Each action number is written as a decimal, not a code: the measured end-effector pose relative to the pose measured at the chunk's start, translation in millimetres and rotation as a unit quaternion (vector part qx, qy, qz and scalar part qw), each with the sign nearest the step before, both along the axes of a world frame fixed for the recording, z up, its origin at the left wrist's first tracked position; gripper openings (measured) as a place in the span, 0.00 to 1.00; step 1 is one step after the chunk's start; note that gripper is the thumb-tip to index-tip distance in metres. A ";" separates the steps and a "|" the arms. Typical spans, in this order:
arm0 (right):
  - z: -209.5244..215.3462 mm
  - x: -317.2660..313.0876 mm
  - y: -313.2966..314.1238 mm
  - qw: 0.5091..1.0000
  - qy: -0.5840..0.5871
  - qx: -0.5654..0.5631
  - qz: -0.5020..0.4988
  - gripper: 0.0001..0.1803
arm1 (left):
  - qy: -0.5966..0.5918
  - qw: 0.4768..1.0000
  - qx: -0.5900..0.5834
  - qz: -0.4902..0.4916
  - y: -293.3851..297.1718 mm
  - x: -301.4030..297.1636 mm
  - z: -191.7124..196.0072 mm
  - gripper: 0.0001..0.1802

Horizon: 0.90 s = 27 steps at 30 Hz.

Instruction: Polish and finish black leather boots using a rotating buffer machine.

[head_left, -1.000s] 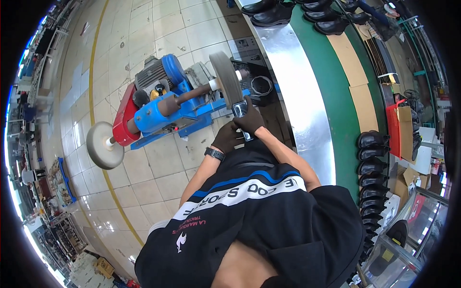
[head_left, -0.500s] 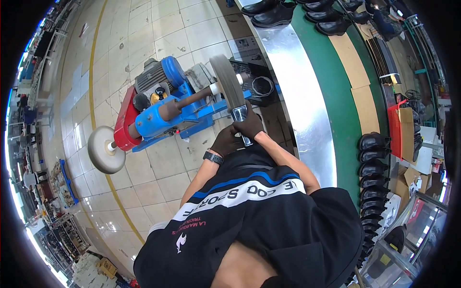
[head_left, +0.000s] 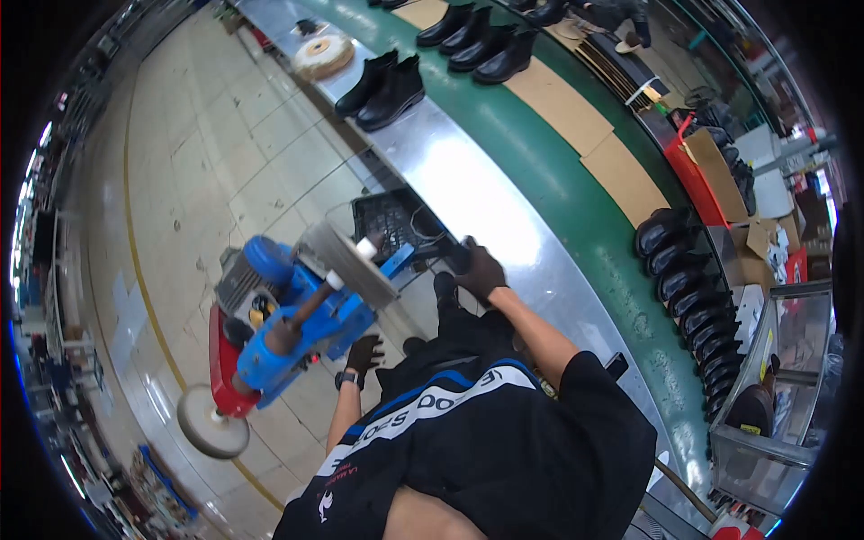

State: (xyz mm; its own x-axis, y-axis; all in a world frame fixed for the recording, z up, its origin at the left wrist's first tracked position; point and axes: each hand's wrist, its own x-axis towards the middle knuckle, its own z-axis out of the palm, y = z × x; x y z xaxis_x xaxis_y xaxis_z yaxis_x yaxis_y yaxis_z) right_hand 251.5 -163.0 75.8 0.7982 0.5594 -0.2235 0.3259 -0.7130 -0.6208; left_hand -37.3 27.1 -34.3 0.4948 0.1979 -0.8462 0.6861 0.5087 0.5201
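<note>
Both my hands wear dark gloves. My left hand (head_left: 364, 354) is empty, its fingers spread, just below the blue grinding machine (head_left: 283, 346). Over the edge of the metal counter (head_left: 504, 216), my right hand (head_left: 481, 270) curls its fingers around a dark, blocky thing that I cannot make out. Left of that hand is the machine's upper buffing wheel (head_left: 346, 261), blurred and apart from both hands. A second, pale wheel (head_left: 213, 421) sits at the machine's lower left end. Near my right elbow, a small black rectangular thing (head_left: 617, 364) lies at the counter's edge.
Black boots (head_left: 391, 93) and a loose pale wheel (head_left: 324, 56) stand on the counter. Beyond runs a green surface (head_left: 576, 234) with cardboard strips and a row of black shoes (head_left: 688, 297). A black crate (head_left: 387, 220) sits behind the machine. A red box (head_left: 697, 180) stands far right.
My hands have parted and left the wheel, where they held a shiny rectangular piece. My right hand moved to the counter edge; my left hand opened. The view turned, showing more of the counter.
</note>
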 end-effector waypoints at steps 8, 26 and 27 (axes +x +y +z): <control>-21.7 40.2 -134.9 0.982 -0.045 -0.179 -0.037 0.36 | 0.191 0.980 -0.046 0.033 -8.9 -37.2 -22.3 0.19; 33.3 544.7 116.1 0.958 -0.221 0.063 -0.174 0.31 | 0.246 0.918 0.143 0.277 -61.2 -46.1 155.2 0.24; 30.4 551.9 116.9 0.972 -0.181 0.004 -0.149 0.32 | 0.250 0.910 0.161 0.289 -61.4 -52.2 168.9 0.24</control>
